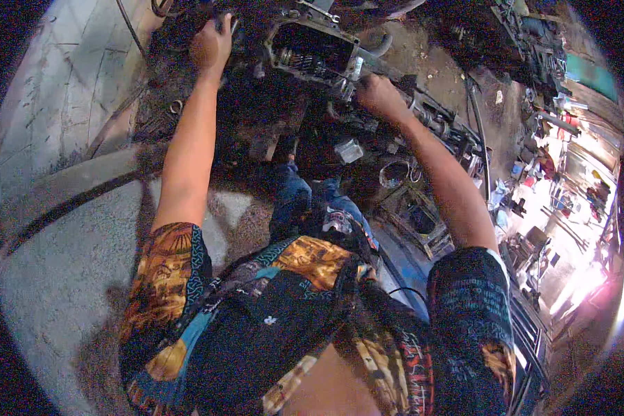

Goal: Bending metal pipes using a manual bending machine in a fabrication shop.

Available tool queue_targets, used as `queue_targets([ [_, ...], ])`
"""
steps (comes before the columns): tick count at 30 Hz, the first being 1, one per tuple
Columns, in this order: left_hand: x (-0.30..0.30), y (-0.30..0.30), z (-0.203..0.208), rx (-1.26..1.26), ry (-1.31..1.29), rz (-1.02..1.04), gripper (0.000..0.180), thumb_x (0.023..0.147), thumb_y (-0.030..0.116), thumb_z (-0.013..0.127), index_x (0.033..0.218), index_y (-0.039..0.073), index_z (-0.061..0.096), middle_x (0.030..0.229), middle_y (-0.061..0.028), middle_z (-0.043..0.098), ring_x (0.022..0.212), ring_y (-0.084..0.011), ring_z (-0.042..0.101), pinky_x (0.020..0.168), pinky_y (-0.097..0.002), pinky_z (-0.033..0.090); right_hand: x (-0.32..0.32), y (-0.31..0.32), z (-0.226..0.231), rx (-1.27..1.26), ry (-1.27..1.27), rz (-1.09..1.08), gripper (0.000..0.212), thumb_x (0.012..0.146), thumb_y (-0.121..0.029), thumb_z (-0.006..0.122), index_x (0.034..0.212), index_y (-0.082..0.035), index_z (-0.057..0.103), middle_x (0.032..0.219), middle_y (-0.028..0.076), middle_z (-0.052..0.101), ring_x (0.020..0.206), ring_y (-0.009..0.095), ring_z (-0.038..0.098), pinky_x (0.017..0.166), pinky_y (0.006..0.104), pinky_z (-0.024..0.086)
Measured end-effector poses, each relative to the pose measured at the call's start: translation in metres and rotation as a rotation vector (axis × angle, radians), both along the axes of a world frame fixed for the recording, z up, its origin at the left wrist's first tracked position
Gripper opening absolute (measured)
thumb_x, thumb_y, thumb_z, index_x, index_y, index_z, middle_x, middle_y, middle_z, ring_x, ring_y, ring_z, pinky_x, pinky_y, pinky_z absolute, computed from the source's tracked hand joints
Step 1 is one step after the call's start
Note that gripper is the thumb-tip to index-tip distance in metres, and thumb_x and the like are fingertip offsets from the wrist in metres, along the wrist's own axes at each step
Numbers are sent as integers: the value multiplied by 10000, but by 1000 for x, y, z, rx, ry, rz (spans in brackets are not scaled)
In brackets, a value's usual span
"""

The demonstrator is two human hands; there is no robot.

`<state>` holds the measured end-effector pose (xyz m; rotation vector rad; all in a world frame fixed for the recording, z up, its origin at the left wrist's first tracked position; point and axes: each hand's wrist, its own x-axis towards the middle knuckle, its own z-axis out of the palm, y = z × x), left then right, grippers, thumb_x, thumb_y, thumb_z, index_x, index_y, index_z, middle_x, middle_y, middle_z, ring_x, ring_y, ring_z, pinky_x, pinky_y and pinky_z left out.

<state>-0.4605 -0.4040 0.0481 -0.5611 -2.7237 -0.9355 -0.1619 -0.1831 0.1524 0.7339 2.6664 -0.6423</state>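
Closest to my camera is the wearer's patterned shirt (270, 319), with a bit of blue jeans (291, 197) past it. Pale concrete floor (97, 256) fills the left side, and a long curved bar (83, 177) runs along its far edge. Over to the right of the jeans I've got a square frame (403, 234), then a little clear plastic tub (349, 150) sitting in the dark patch below the work.

The main thing is an open-topped metal housing (352, 59), up near the top of my view between the two hands, with gears (305, 64) showing inside. The right hand (381, 97) is bunched up at the housing's near right corner. Its fingertips are hidden, so I can't tell if it's gripping anything. A shaft (433, 116) stretches away to the right, just past that hand. The left hand (213, 47) is well off the housing's left edge, fingers curled and thumb up; too dark there to say if it's holding something.

A wrench (319, 10) lies by the housing's far edge, and way off right there's a cluttered, sunlit patch of ground (575, 270).
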Motion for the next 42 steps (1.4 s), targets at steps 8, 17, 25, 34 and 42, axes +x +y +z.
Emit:
queue_targets([
  [8, -10, 3, 6, -129, -66, -61, 543, 860, 531, 502, 857, 10, 656, 782, -246, 643, 751, -421, 630, 660, -495, 498, -32, -9, 67, 103, -252, 35, 301, 803, -227, 521, 947, 18, 621, 948, 270, 628, 909, 401, 620, 812, 486, 490],
  [17, 4, -6, 0, 186, -7, -57, 516, 862, 498, 531, 871, -4, 648, 797, -237, 648, 769, -409, 632, 670, -486, 488, -38, 2, 37, 146, -232, 184, 278, 795, -214, 521, 962, -24, 638, 951, 238, 638, 909, 394, 623, 800, 482, 503],
  [25, 4, 3, 3, 30, -63, -31, 551, 871, 528, 500, 922, 0, 647, 825, -252, 646, 803, -420, 624, 677, -499, 482, -5, 14, 24, 94, -125, 97, 280, 767, -183, 527, 934, 19, 625, 937, 259, 632, 884, 406, 624, 782, 496, 504],
  [34, -22, -12, -15, -72, 164, -194, 746, 862, 591, 444, 1267, -35, 466, 1298, -263, 460, 1184, -397, 463, 976, -487, 372, 161, 0, 11, -343, 332, -332, 362, 812, -321, 586, 936, 11, 663, 810, 150, 670, 827, 256, 632, 755, 366, 476],
  [42, 115, -39, -2, -76, 209, -264, 698, 918, 389, 495, 1372, -85, 256, 1411, -322, 255, 1330, -427, 240, 1089, -473, 233, 410, -8, 0, -766, 300, -1004, 157, 826, -180, 584, 865, -46, 658, 593, 9, 529, 557, 104, 509, 509, 260, 421],
])
